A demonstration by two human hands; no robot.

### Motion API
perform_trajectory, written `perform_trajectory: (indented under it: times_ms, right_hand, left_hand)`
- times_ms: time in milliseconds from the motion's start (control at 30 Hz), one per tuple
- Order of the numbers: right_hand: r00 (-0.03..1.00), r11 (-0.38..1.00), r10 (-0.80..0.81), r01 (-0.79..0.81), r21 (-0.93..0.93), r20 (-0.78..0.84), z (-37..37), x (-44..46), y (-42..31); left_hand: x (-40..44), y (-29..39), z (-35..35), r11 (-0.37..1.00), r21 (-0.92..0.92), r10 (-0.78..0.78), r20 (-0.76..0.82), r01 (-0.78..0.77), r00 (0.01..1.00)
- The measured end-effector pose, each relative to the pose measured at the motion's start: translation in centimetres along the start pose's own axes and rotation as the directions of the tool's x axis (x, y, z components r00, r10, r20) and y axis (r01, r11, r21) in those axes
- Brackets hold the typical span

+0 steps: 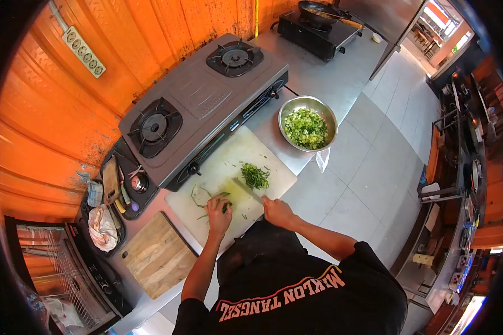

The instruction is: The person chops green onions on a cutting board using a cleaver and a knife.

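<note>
On a white cutting board [274, 163], my left hand [219, 213] is closed over a bunch of green leaves [224, 196], with a few long strands lying to its left. My right hand [278, 213] grips the handle of a knife [248, 190], whose blade lies across the board between the leaves and a pile of chopped greens [255, 176]. Small green bits are scattered around the pile. Beyond the board's far right corner stands a metal bowl [334, 129] holding chopped green vegetables.
A two-burner gas stove [201, 96] stands behind the board. To the left lie a wooden board [159, 254] and black trays with utensils and a cloth [103, 227]. A portable stove [313, 37] with a pan [318, 11] sits at the back right.
</note>
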State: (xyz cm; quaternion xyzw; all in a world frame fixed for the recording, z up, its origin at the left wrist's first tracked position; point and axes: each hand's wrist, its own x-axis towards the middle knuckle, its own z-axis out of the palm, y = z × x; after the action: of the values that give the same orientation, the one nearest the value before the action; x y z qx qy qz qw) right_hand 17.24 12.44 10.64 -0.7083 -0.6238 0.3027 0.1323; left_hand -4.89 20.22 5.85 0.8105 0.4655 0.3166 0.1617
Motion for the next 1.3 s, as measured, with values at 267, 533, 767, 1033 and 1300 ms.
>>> perform_trajectory:
  times_ms: [267,533,767,1033,1300]
  right_hand:
    - [0.951,0.981,-0.190,0.196,0.001,0.245,0.7,-0.2,5.6]
    - [0.982,0.985,-0.172,0.174,-0.020,0.075,-5.2,1.8,5.2]
    - [0.939,0.950,-0.310,0.303,0.070,0.149,-4.8,1.2,3.2]
    - [0.916,0.899,-0.293,0.362,-0.247,0.275,-4.7,7.7,4.9]
    - [0.899,0.891,-0.271,0.369,-0.264,0.344,-4.3,10.8,2.8]
  left_hand:
    - [-2.4,-0.1,-0.1,0.944,0.065,-0.309,-0.180,0.325,0.934]
    - [0.9,6.5,1.1,0.900,0.331,-0.221,-0.218,0.285,0.951]
    - [2.7,12.6,5.8,-0.009,-0.698,-0.697,0.518,0.716,0.496]
    - [2.0,10.8,4.8,0.040,-0.718,-0.728,0.455,0.695,0.513]
    - [2.8,11.4,4.7,0.026,-0.705,-0.696,0.496,0.708,0.519]
